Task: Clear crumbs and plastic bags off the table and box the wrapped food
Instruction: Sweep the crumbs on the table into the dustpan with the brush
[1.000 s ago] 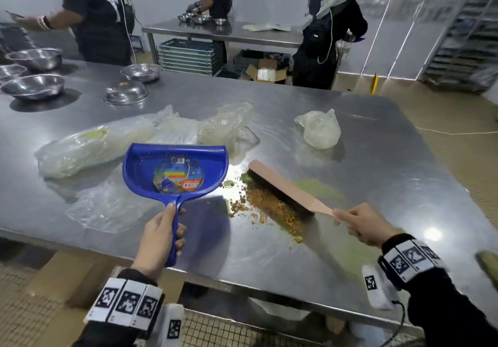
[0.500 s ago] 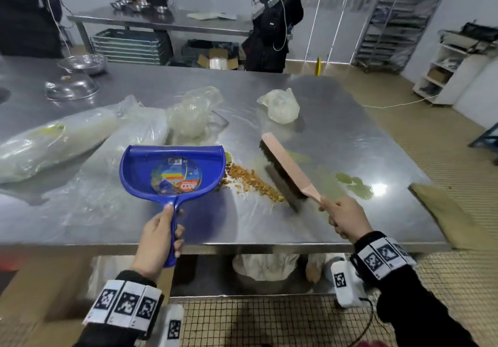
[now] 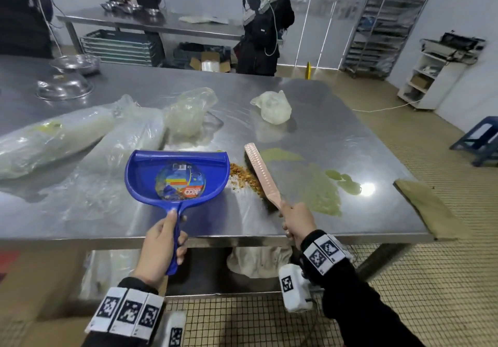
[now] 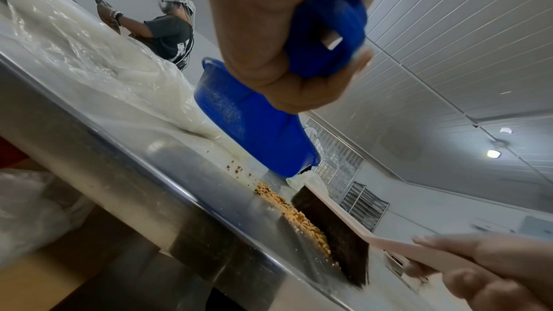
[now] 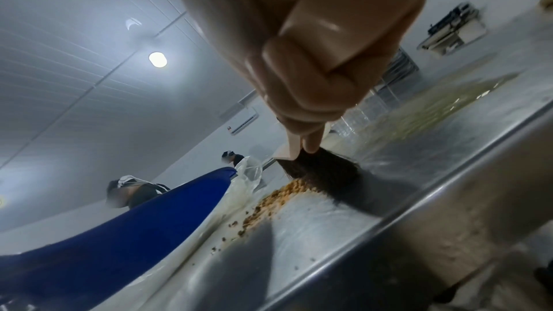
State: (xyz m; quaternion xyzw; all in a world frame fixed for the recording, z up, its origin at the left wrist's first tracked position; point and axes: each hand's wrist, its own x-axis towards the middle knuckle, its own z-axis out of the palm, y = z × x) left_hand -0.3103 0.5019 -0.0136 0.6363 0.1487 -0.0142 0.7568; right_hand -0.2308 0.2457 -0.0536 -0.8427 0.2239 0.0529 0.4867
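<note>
My left hand (image 3: 161, 241) grips the handle of a blue dustpan (image 3: 176, 175), which is tilted with its lip near the steel table (image 3: 350, 136). A pile of orange-brown crumbs (image 3: 242, 178) lies just right of the pan. My right hand (image 3: 296, 220) grips the pink handle of a hand brush (image 3: 262, 175), whose dark bristles (image 5: 323, 169) sit against the crumbs (image 5: 278, 195). Clear plastic bags (image 3: 113, 136) lie left of and behind the pan, and a wrapped pale lump (image 3: 273, 108) sits further back. In the left wrist view the dustpan (image 4: 257, 122) hovers above the crumbs (image 4: 296, 219).
Greenish smears (image 3: 320, 185) stain the table right of the brush. A brown cloth (image 3: 423, 206) hangs over the right corner. Steel bowls (image 3: 64, 85) stand at the far left. People work at a second table (image 3: 151, 23) behind. A rack (image 3: 388, 20) and white shelf (image 3: 431, 77) stand right.
The brush has swept the crumbs leftward toward the dustpan and now stands steeper, closer to the pan. The pile is tighter against the pan's right edge. My view has swung right.
</note>
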